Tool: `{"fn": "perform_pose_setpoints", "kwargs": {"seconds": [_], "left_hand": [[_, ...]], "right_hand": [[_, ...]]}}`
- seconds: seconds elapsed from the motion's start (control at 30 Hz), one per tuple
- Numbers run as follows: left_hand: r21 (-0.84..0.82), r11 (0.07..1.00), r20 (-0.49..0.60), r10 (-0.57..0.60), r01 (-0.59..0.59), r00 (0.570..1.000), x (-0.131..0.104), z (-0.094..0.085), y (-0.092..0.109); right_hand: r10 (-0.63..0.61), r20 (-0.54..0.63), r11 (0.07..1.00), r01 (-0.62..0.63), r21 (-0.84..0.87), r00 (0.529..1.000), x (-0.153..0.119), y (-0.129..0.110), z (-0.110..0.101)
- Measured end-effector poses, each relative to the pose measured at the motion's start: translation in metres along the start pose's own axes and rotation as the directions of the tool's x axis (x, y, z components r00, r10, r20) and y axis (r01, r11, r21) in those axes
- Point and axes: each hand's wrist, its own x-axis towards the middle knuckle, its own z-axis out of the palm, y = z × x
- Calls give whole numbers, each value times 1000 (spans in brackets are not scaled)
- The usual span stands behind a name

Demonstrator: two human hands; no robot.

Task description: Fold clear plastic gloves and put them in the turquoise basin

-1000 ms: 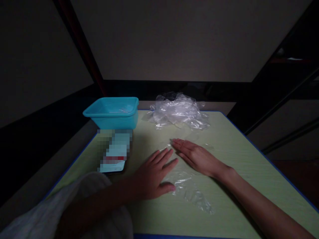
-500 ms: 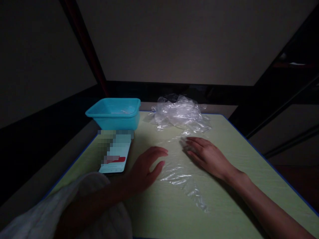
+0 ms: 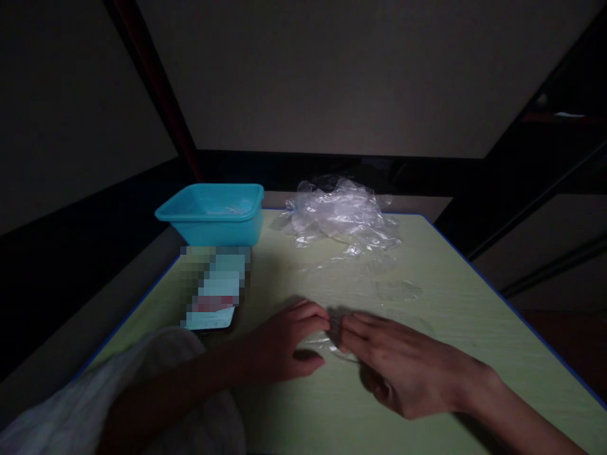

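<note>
A thin clear plastic sheet (image 3: 327, 268) lies flat and wrinkled on the table, its outline hard to follow. At its near part, my left hand (image 3: 294, 344) rests with the thumb apart from the bent fingers, the fingertips touching the plastic. Close to those fingertips, my right hand (image 3: 408, 363) is closed, fingers together and bent down onto the plastic, thumb curled under. The part of the plastic beneath the right hand is hidden. Behind the sheet sits a crumpled heap of clear plastic (image 3: 341, 215).
A blue plastic basin (image 3: 213, 230) stands at the back left, with something clear inside. In front of it lies a phone (image 3: 220, 284) with its screen lit. The pale green table (image 3: 455, 303) has a blue edge. A light cloth (image 3: 175, 360) lies by my left forearm.
My right hand has moved toward me, from the sheet's middle to its near part, and its fingers have curled. My left hand has shifted slightly nearer. The plastic's near corner has drawn in.
</note>
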Motion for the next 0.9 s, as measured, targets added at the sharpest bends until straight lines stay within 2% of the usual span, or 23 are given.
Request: {"fn": "perform_pose_setpoints", "kwargs": {"seconds": [0.17,0.4,0.53,0.77,0.9], "left_hand": [[3,1000,12,-11,11,1000,1,0,0],[-19,999,-69,-31,30,997,-2,5,-8],[-86,994,-111,-70,61,991,1,6,-10],[-245,953,-169,-223,178,960,8,3,-6],[-285,922,-162,-315,261,935,9,2,-6]], "right_hand": [[10,-9,999,-10,-53,1000,2,2,-1],[135,-75,990,-138,-30,988,0,8,-8],[185,-109,982,-187,-10,977,0,15,-9],[311,-169,950,-308,46,935,-7,30,-18],[330,-271,940,-289,181,904,-11,38,-25]]}}
